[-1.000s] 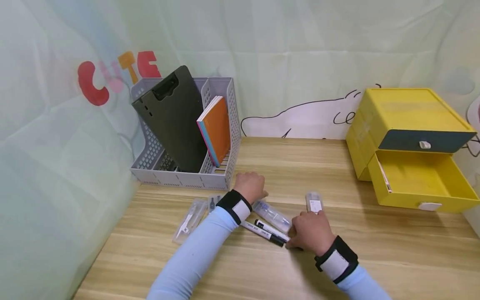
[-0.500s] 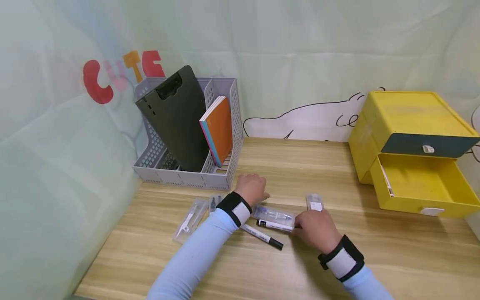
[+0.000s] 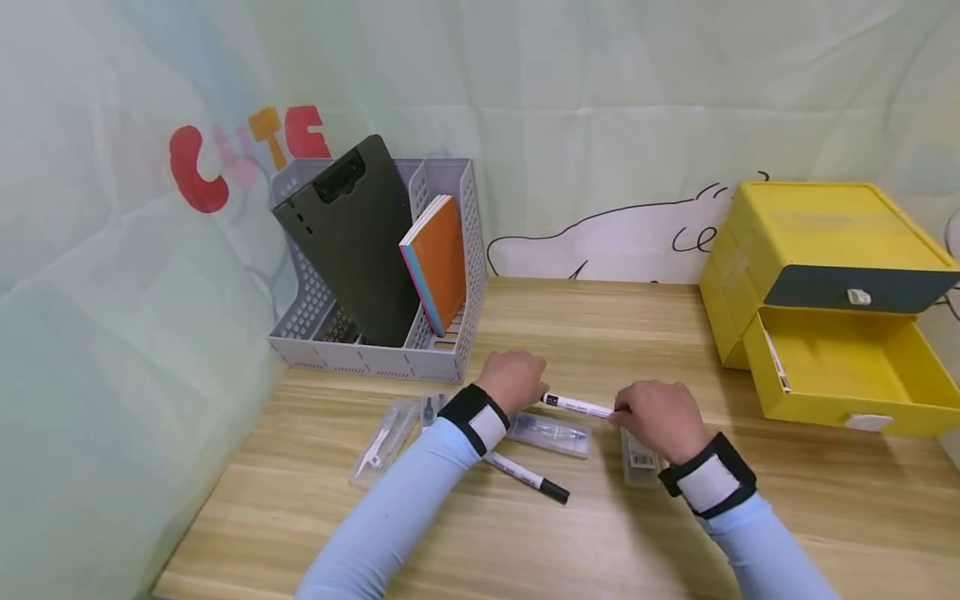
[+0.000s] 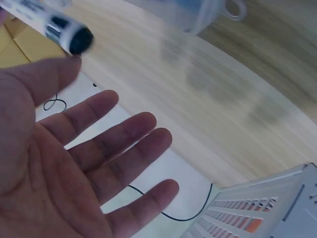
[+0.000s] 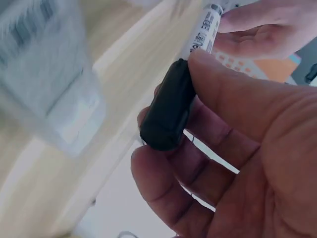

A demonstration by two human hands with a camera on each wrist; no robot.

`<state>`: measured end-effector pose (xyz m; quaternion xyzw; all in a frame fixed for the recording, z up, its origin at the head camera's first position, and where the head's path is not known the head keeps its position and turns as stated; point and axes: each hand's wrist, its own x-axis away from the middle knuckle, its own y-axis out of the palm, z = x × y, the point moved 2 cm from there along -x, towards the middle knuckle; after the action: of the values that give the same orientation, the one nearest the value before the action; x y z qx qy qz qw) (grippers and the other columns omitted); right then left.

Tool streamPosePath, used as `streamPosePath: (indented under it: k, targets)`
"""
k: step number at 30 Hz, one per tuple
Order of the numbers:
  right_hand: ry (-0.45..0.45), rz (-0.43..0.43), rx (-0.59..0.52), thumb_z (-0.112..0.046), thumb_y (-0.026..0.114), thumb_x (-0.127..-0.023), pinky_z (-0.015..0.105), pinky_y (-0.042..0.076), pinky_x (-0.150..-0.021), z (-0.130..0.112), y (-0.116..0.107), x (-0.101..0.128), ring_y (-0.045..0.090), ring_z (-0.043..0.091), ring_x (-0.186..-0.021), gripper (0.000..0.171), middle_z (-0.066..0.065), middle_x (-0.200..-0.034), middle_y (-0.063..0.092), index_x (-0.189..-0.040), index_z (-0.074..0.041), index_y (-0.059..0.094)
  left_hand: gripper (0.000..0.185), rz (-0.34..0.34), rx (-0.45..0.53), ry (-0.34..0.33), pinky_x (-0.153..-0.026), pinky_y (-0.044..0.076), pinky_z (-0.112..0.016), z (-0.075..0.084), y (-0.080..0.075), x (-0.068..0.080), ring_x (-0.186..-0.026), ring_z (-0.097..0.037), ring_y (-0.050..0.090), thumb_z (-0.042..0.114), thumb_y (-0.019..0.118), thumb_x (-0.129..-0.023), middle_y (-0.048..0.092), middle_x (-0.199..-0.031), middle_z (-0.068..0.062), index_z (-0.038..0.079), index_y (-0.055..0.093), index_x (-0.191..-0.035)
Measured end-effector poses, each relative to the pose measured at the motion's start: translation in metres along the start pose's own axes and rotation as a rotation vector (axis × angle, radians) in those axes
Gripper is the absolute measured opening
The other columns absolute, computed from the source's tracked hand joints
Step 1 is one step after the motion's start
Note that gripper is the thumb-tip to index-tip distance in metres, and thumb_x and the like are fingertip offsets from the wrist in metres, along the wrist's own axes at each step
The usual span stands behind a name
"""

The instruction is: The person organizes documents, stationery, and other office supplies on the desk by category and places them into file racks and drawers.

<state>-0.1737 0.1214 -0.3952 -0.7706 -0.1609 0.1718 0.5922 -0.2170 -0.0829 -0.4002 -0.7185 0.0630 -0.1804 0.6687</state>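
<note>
The marker's (image 4: 54, 27) white barrel runs off the left-wrist frame's top edge — the clear case (image 5: 47, 74) is blurred.

— Where are we finding room for our hands?
— The tabletop (image 3: 600, 325) is lying bare between the grey file rack (image 3: 442, 350) and the yellow drawer box (image 3: 817, 250).
— And what is blocking us?
— Clear cases (image 3: 551, 433) and a marker (image 3: 525, 477) are crowding the near middle; the open drawer (image 3: 840, 367) is jutting out on the right.
</note>
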Motion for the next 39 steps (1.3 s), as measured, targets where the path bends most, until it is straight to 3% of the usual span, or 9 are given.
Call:
streamPosePath:
  k: [5, 13, 20, 25, 28, 32, 35, 39]
  targets:
    - [0.031, 0.003, 0.010, -0.019, 0.079, -0.086, 0.032, 0.040, -0.053, 0.009, -0.003, -0.014, 0.054, 0.011, -0.059, 0.011, -0.005, -0.069, 0.065, -0.077, -0.013, 0.075, 0.024, 0.035, -0.005, 0.067, -0.079, 0.053, -0.043, 0.006, -0.001, -0.006, -0.097, -0.020, 0.067, 0.024, 0.062, -0.096, 0.071, -0.107, -0.003, 0.015, 0.068, -0.118]
    - [0.071, -0.035, -0.007, -0.021, 0.076, -0.089, 0.035, 0.043, -0.057, 0.018, -0.007, -0.026, 0.058, 0.014, -0.065, 0.010, 0.000, -0.078, 0.070, -0.088, -0.010, 0.077, 0.024, 0.051, -0.015, 0.150, -0.068, 0.051, -0.036, 0.009, 0.002, -0.013, -0.079, -0.012, 0.061, 0.039, 0.065, -0.096, 0.068, -0.089, 0.003, 0.016, 0.071, -0.096]
    - [0.106, 0.091, 0.023, -0.018, 0.078, -0.086, 0.048, 0.044, -0.065, 0.020, -0.015, -0.031, 0.063, 0.026, -0.073, 0.013, 0.009, -0.084, 0.070, -0.093, -0.008, 0.077, 0.025, 0.127, -0.003, 0.194, -0.063, 0.051, -0.034, 0.010, 0.000, -0.010, -0.074, -0.012, 0.061, 0.039, 0.063, -0.098, 0.067, -0.084, 0.002, 0.016, 0.072, -0.092]
    - [0.179, 0.174, 0.064, -0.021, 0.077, -0.087, 0.055, 0.045, -0.071, 0.016, -0.015, -0.031, 0.064, 0.039, -0.084, 0.022, 0.020, -0.095, 0.069, -0.103, -0.005, 0.076, 0.030, 0.198, -0.031, 0.158, -0.055, 0.050, -0.034, 0.010, -0.004, -0.011, -0.063, -0.013, 0.058, 0.036, 0.061, -0.099, 0.061, -0.071, 0.002, 0.014, 0.067, -0.079]
    - [0.199, 0.145, 0.074, -0.024, 0.070, -0.092, 0.048, 0.048, -0.063, 0.016, -0.012, -0.033, 0.065, 0.034, -0.076, 0.021, 0.018, -0.091, 0.071, -0.099, -0.005, 0.077, 0.034, 0.234, -0.044, 0.138, -0.051, 0.049, -0.034, 0.011, -0.005, -0.013, -0.056, -0.013, 0.054, 0.035, 0.059, -0.099, 0.056, -0.064, 0.002, 0.015, 0.063, -0.072]
    - [0.209, 0.054, 0.030, -0.028, 0.059, -0.099, 0.036, 0.041, -0.048, 0.013, -0.005, -0.040, 0.057, 0.023, -0.058, 0.034, 0.008, -0.068, 0.063, -0.076, -0.006, 0.071, 0.037, 0.248, -0.032, 0.144, -0.047, 0.046, -0.033, 0.014, -0.007, -0.016, -0.052, -0.013, 0.051, 0.035, 0.057, -0.099, 0.052, -0.060, 0.003, 0.015, 0.059, -0.068]
    - [0.251, 0.007, -0.049, -0.030, 0.051, -0.103, 0.032, 0.035, -0.048, 0.012, 0.000, -0.044, 0.049, 0.020, -0.054, 0.044, 0.003, -0.059, 0.050, -0.064, -0.011, 0.059, 0.036, 0.244, -0.021, 0.160, -0.047, 0.046, -0.033, 0.019, -0.008, -0.018, -0.052, -0.013, 0.051, 0.034, 0.056, -0.100, 0.052, -0.061, 0.003, 0.016, 0.059, -0.069]
    - [0.302, 0.006, -0.138, -0.033, 0.045, -0.105, 0.031, 0.032, -0.048, 0.010, 0.003, -0.047, 0.045, 0.020, -0.053, 0.045, 0.002, -0.058, 0.044, -0.067, -0.012, 0.057, 0.038, 0.228, -0.031, 0.183, -0.047, 0.045, -0.032, 0.026, -0.010, -0.018, -0.053, -0.013, 0.051, 0.035, 0.054, -0.101, 0.051, -0.061, 0.003, 0.016, 0.058, -0.068]
